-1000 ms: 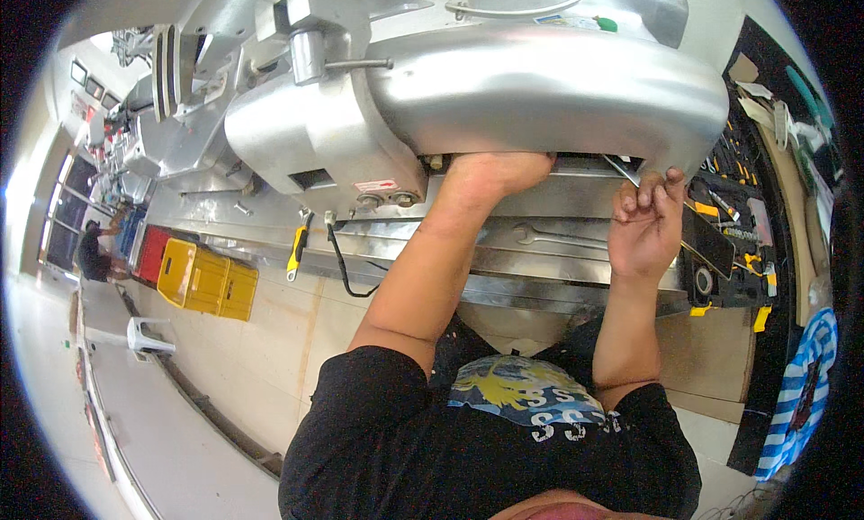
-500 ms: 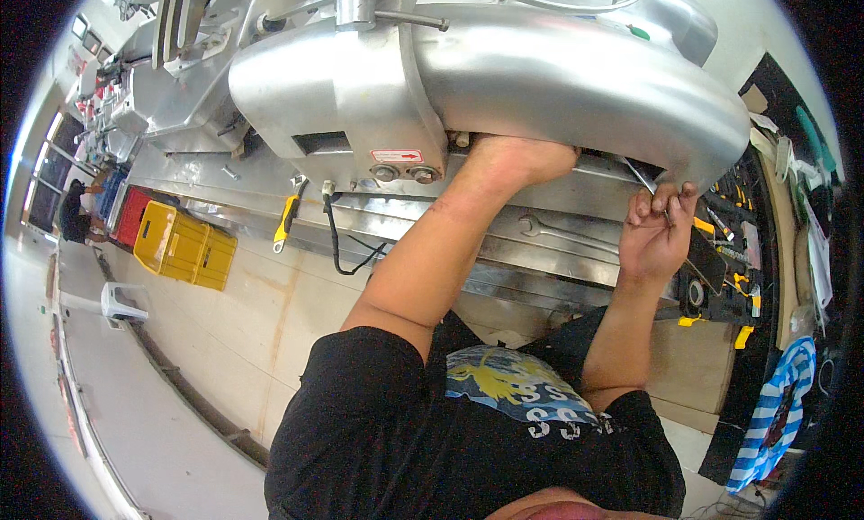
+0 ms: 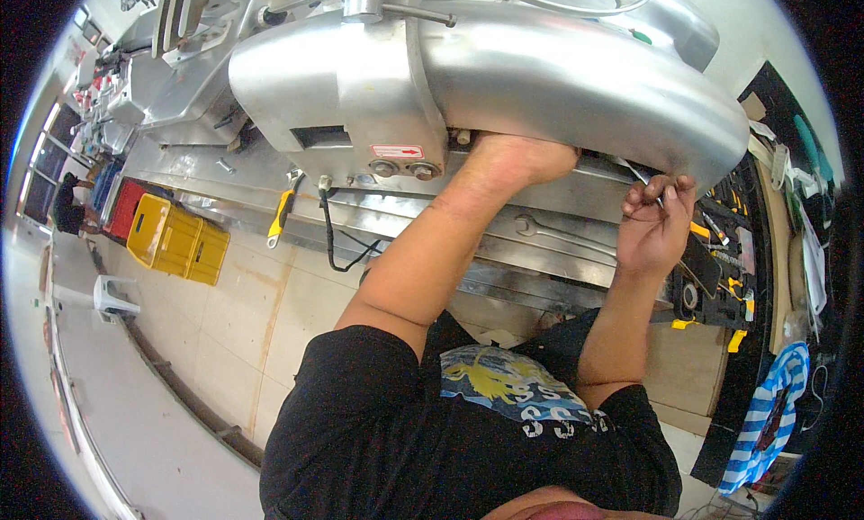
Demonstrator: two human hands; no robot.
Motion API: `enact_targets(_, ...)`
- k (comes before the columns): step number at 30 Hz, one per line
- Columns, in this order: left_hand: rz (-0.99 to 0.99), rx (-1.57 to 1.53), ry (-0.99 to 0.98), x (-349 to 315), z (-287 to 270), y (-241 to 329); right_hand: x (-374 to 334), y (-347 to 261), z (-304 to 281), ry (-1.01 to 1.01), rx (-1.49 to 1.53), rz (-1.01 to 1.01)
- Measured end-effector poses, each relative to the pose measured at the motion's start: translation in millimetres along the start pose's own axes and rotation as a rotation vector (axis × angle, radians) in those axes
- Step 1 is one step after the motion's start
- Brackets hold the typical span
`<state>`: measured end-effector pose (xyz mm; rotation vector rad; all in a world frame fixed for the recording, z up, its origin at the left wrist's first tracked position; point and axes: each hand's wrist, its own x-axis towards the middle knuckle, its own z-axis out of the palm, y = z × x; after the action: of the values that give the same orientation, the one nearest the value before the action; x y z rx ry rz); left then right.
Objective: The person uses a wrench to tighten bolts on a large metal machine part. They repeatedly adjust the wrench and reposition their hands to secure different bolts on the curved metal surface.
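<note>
A large, rounded silver machine (image 3: 576, 70) stands in front of me on a metal bench. My left hand (image 3: 533, 160) reaches into the opening on its lower side; its fingers are hidden behind the casing, so what they touch cannot be seen. At the right end of that opening, my right hand (image 3: 655, 228) pinches a thin metal rod (image 3: 637, 170) between thumb and fingers, palm turned up. The rod's far end slants up and left into the gap under the casing. A combination wrench (image 3: 562, 237) lies on the bench between my forearms.
On the bench's left part lie an adjustable wrench with a yellow-black handle (image 3: 285, 210) and a bolt (image 3: 225, 165). A black cable (image 3: 331, 232) hangs from the machine. A tool case (image 3: 720, 277) sits at right; a yellow crate (image 3: 178, 239) stands on the left. Another person (image 3: 70, 205) is far left.
My right hand has shifted slightly and its fingers have moved on the rod. The left hand stays inside the opening. The whole view has tilted a little.
</note>
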<state>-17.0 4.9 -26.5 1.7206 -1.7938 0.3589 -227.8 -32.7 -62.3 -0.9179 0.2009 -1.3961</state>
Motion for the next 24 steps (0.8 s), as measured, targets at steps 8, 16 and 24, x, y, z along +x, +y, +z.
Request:
enact_targets(8, -0.021, 0.002, -0.025, 0.2, 5.2, -1.9, -4.1, 10.8, -11.3, 0.006, 0.124, -0.034)
enact_targets(16, -0.003, 0.015, 0.057, -2.7, 10.6, -7.1, -38.8, 35.6, 10.3, -0.041, 0.034, -0.105)
enact_targets(24, 0.029, 0.008, -0.012, -3.5, 7.3, -8.7, -72.1, 59.4, 28.1, -0.473, -0.733, -0.414)
